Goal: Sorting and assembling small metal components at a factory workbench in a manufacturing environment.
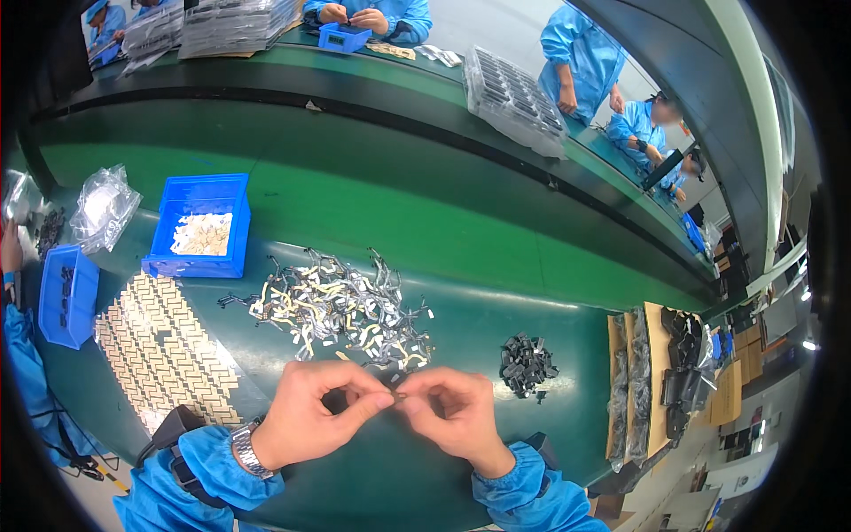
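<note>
Apparently, a fine two-handed fitting or peeling step is under way: both hands are meeting fingertip to fingertip over the near part of the green workbench (567, 346). The left hand (319, 415) is pinching narrowly, thumb against index finger, and the right hand (454, 417) is making a matching narrow pinch just beside it. Between the two sets of fingertips, a small dark part (395, 379) with a pale patch is showing — the fingers are covering much of it, so I cannot tell its full shape or how the grip is being shared.

Just beyond the hands, a tangled pile of short cable assemblies (341, 306) is lying loose, its near edge almost reaching the fingertips. To the right of the right hand, a heap of small black pieces (529, 363) is sitting on its own. Left of the left hand, a sheet of cream adhesive-looking tabs (164, 350) is lying flat, and beyond that sheet a blue bin (191, 268) is holding pale pieces.

As I am judging it, the next move is calling for steadiness — one hand bracing the part while the other is working with light, exact pressure.
</note>
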Tool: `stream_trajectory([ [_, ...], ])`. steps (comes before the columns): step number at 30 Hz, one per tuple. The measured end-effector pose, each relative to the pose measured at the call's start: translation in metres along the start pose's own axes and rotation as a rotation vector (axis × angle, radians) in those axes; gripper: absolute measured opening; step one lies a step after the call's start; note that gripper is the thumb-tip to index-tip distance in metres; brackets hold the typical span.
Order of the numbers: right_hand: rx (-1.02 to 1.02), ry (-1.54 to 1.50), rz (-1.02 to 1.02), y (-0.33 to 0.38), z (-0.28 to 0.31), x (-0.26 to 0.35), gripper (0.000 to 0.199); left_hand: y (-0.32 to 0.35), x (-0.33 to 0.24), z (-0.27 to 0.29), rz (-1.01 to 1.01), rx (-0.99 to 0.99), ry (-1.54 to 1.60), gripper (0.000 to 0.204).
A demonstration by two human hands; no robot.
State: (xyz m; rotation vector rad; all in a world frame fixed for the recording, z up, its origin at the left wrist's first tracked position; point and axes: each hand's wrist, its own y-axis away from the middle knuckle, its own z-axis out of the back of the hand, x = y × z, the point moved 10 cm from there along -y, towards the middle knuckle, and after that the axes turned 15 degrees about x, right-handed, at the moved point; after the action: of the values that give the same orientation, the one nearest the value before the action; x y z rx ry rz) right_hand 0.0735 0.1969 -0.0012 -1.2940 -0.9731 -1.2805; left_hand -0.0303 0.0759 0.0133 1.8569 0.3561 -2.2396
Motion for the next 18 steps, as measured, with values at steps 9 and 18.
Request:
stream_trajectory([
  [9, 0.0, -0.083, 0.087, -0.005, -0.003, 0.01, 0.025, 0.005, -0.003, 0.014, -0.112, -0.13, -0.01, 0.009],
  [18, 0.029, -0.149, 0.105, -0.002, -0.003, 0.006, 0.027, 0.005, -0.016, 0.011, -0.257, -0.126, -0.076, 0.012],
])
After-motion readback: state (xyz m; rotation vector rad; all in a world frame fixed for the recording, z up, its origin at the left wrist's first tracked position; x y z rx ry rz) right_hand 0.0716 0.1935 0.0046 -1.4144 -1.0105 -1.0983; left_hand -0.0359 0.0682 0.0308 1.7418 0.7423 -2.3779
